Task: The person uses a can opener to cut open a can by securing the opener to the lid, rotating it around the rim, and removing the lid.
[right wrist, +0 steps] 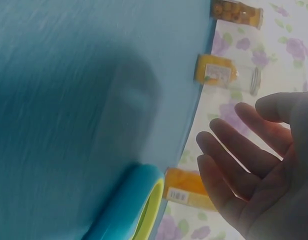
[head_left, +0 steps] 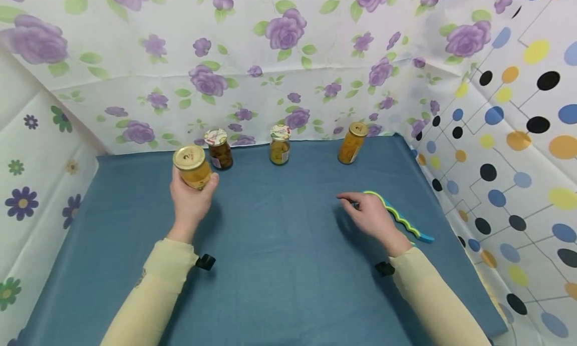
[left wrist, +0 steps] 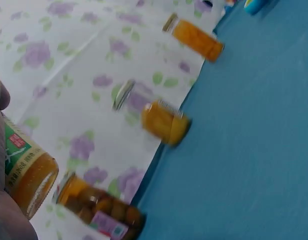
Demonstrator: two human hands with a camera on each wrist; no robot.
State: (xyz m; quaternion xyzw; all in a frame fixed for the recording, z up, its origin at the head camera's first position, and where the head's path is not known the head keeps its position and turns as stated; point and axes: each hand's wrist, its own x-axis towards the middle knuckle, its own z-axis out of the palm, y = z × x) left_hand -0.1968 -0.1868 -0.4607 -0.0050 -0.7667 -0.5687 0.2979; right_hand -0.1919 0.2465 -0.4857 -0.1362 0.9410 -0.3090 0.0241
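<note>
My left hand (head_left: 191,201) grips a glass jar (head_left: 196,175) of yellow-orange contents with a gold lid, held up off the table at the left. In the left wrist view, a green and cream label shows on this jar (left wrist: 31,172). My right hand (head_left: 371,213) holds nothing, its fingers loosely bent above the table at the right. Partly hidden under it lies a blue tool (head_left: 407,226) with a wavy yellow-green edge. In the right wrist view, the tool's rounded blue end (right wrist: 146,182) lies near the fingers (right wrist: 229,170).
Along the back edge of the blue-covered table (head_left: 279,246) stand a jar of dark round pieces (head_left: 221,153), a part-filled yellow jar (head_left: 280,149) and a gold-lidded orange jar (head_left: 351,146). Flowered sheeting (head_left: 252,95) rises behind them; dotted sheeting (head_left: 509,150) borders the right.
</note>
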